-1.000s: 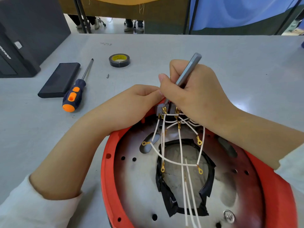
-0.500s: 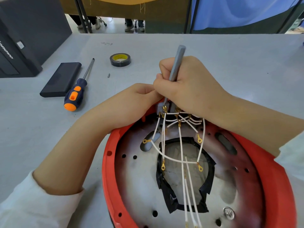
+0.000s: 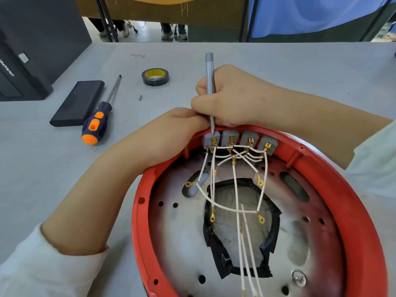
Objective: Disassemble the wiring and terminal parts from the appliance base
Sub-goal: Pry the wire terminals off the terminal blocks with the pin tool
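Note:
A round appliance base with an orange-red rim [image 3: 364, 243] and a metal plate lies on the grey table. Along its far edge sits a row of grey terminal blocks [image 3: 248, 139] with brass connectors and white wires [image 3: 235, 189] running down over a black-taped opening. My right hand [image 3: 231, 99] grips a slim grey screwdriver [image 3: 209, 69] held upright, its tip on the leftmost terminal. My left hand [image 3: 171, 129] rests curled on the rim just left of that terminal; its fingertips are hidden behind the right hand.
An orange and dark blue screwdriver [image 3: 96, 123], a flat black case [image 3: 79, 102], a roll of black tape [image 3: 155, 76] and a small loose bit [image 3: 140, 97] lie on the table at the left. A black box [image 3: 25, 50] stands at the far left.
The grey screwdriver has swung from tilted right to upright. My right hand has shifted back, uncovering the row of terminal blocks. My left hand has stayed on the rim.

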The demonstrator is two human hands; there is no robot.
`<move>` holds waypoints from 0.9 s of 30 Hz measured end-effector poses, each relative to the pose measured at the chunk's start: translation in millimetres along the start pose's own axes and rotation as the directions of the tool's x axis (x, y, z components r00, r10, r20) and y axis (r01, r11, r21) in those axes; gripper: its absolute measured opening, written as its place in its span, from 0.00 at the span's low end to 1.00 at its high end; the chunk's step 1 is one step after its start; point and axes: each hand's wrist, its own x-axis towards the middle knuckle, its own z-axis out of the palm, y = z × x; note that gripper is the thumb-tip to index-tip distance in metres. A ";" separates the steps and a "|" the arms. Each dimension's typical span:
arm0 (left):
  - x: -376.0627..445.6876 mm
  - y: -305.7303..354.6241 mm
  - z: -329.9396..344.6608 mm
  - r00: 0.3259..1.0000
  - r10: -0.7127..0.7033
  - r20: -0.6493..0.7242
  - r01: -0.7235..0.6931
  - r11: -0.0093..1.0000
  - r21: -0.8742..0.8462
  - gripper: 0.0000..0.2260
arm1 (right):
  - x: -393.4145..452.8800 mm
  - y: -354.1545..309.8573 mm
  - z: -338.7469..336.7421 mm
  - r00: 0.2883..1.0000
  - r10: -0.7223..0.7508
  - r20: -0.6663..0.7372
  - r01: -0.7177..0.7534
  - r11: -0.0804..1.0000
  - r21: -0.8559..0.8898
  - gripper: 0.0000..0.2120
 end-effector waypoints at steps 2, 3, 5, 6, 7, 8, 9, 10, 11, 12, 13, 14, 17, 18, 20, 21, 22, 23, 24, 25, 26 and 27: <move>0.2 -0.2 -0.5 1.000 0.003 -0.003 -0.003 1.000 -0.005 0.12 | -0.2 -1.0 0.1 1.000 -0.001 -0.004 0.001 1.000 -0.006 0.19; 0.1 0.1 -0.7 1.000 0.009 0.001 -0.009 1.000 -0.005 0.13 | -1.3 -0.9 0.6 1.000 -0.007 -0.015 0.007 1.000 -0.007 0.19; -0.9 1.0 0.2 0.999 0.037 0.022 -0.036 0.999 -0.013 0.16 | -6.6 2.2 2.8 0.997 -0.032 -0.073 0.033 0.999 0.012 0.18; -1.4 1.3 0.7 0.998 0.054 0.037 -0.053 0.998 -0.035 0.18 | -11.5 4.9 3.7 0.991 -0.049 -0.121 0.053 0.998 0.029 0.18; -2.1 1.8 1.3 0.996 0.065 0.053 -0.062 0.996 -0.064 0.18 | -17.4 8.1 4.5 0.983 -0.070 -0.168 0.078 0.996 0.042 0.18; -2.8 2.1 1.5 0.995 0.071 0.070 -0.065 0.994 -0.088 0.19 | -23.9 10.9 4.9 0.974 -0.093 -0.207 0.105 0.993 0.047 0.18; -3.2 2.2 1.6 0.994 0.072 0.088 -0.063 0.993 -0.104 0.19 | -30.0 13.0 5.6 0.964 -0.120 -0.237 0.134 0.990 0.044 0.18; -3.5 2.0 1.7 0.992 0.072 0.103 -0.060 0.992 -0.112 0.19 | -34.8 14.2 6.4 0.953 -0.146 -0.264 0.162 0.986 0.038 0.19; -3.5 1.7 1.5 0.991 0.067 0.113 -0.055 0.992 -0.112 0.19 | -38.1 14.8 7.2 0.942 -0.166 -0.291 0.184 0.982 0.033 0.19; -3.3 1.3 1.4 0.991 0.060 0.116 -0.048 0.993 -0.105 0.18 | -39.8 14.9 8.0 0.933 -0.177 -0.313 0.197 0.980 0.032 0.19; -3.0 1.2 1.0 0.992 0.051 0.113 -0.040 0.995 -0.096 0.17 | -40.2 15.0 8.8 0.927 -0.182 -0.329 0.203 0.979 0.031 0.19; -2.5 1.1 1.1 0.994 0.041 0.103 -0.033 0.996 -0.082 0.16 | -39.8 15.1 9.8 0.923 -0.184 -0.339 0.206 0.978 0.030 0.19; -2.2 1.1 1.5 0.996 0.023 0.083 -0.020 0.999 -0.043 0.14 | -39.7 15.6 12.6 0.916 -0.195 -0.351 0.215 0.976 0.019 0.19; -2.2 1.3 1.7 0.997 0.020 0.078 -0.018 0.999 -0.038 0.14 | -40.3 15.8 13.1 0.911 -0.205 -0.357 0.224 0.975 0.011 0.19; -2.4 1.2 2.0 0.997 0.016 0.069 -0.013 0.999 -0.041 0.14 | -41.8 15.6 14.4 0.897 -0.243 -0.370 0.254 0.967 -0.021 0.19; -2.4 1.0 1.8 0.998 0.017 0.066 -0.014 0.999 -0.043 0.15 | -42.7 15.3 15.3 0.889 -0.267 -0.373 0.270 0.962 -0.044 0.19; -2.2 0.8 1.8 0.998 0.019 0.061 -0.017 0.999 -0.043 0.15 | -43.4 15.0 15.9 0.881 -0.289 -0.374 0.285 0.956 -0.065 0.19; -2.0 0.5 1.7 0.998 0.022 0.057 -0.019 0.999 -0.044 0.15 | -44.1 14.7 16.5 0.876 -0.306 -0.373 0.297 0.951 -0.082 0.19; -1.5 0.2 2.0 0.998 0.021 0.054 -0.019 0.999 -0.046 0.15 | -44.6 14.4 16.7 0.872 -0.318 -0.372 0.305 0.948 -0.095 0.18; -1.1 -0.3 2.1 0.998 0.019 0.055 -0.016 0.999 -0.046 0.16 | -45.0 14.0 17.0 0.869 -0.325 -0.372 0.308 0.946 -0.105 0.18; -0.6 -0.8 2.2 0.998 0.018 0.057 -0.016 0.999 -0.041 0.16 | -45.1 13.8 17.0 0.867 -0.329 -0.375 0.311 0.944 -0.112 0.18; -0.3 -1.2 2.1 0.998 0.020 0.059 -0.018 0.999 -0.036 0.16 | -45.0 13.9 16.9 0.864 -0.333 -0.378 0.313 0.943 -0.115 0.19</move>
